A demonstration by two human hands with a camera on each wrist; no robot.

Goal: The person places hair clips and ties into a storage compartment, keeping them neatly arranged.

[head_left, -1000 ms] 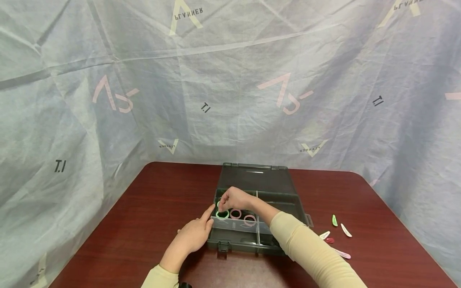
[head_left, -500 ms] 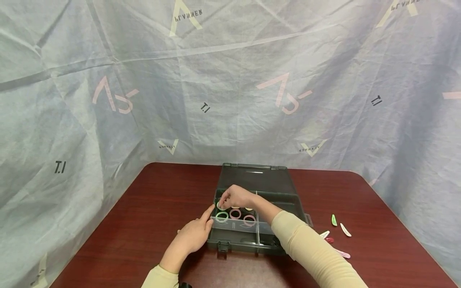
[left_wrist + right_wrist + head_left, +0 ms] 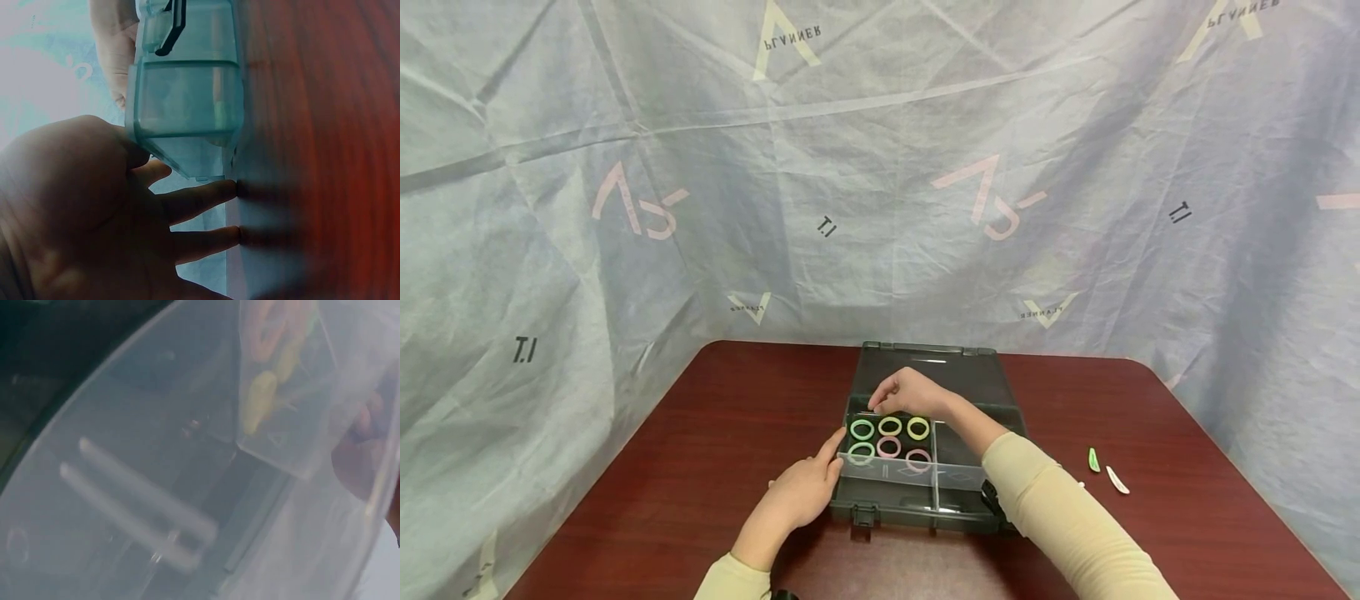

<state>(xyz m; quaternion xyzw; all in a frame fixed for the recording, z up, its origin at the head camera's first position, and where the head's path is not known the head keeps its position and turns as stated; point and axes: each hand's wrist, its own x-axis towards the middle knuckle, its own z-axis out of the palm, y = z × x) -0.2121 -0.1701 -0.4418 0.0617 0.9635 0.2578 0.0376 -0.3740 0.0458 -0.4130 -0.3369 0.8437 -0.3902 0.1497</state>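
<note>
A dark see-through divider box (image 3: pixel 895 518) lies with its lid folded back on the table. Several ring-shaped hair ties fill its left compartment: a green hair tie (image 3: pixel 852 430) at the back left, a yellow hair tie (image 3: pixel 890 434) beside it, a pink hair tie (image 3: pixel 880 447) in front. My left hand (image 3: pixel 803 490) rests at the box's left side; in the left wrist view its fingers (image 3: pixel 197 201) are straight, fingertips on the table. My right hand (image 3: pixel 912 393) hovers over the compartment's back edge, fingers bent; nothing shows between them. Whether it touches the divider cannot be told.
On the table to the right lie a green hair clip (image 3: pixel 1093 460) and a white hair clip (image 3: pixel 1117 481). The right sleeve (image 3: pixel 1060 508) hides part of the box and table there. A printed grey cloth (image 3: pixel 880 208) hangs behind the table.
My right hand has let go of the back green hair tie and moved up, back and slightly right, uncovering the back row of hair ties. The left hand stays in place.
</note>
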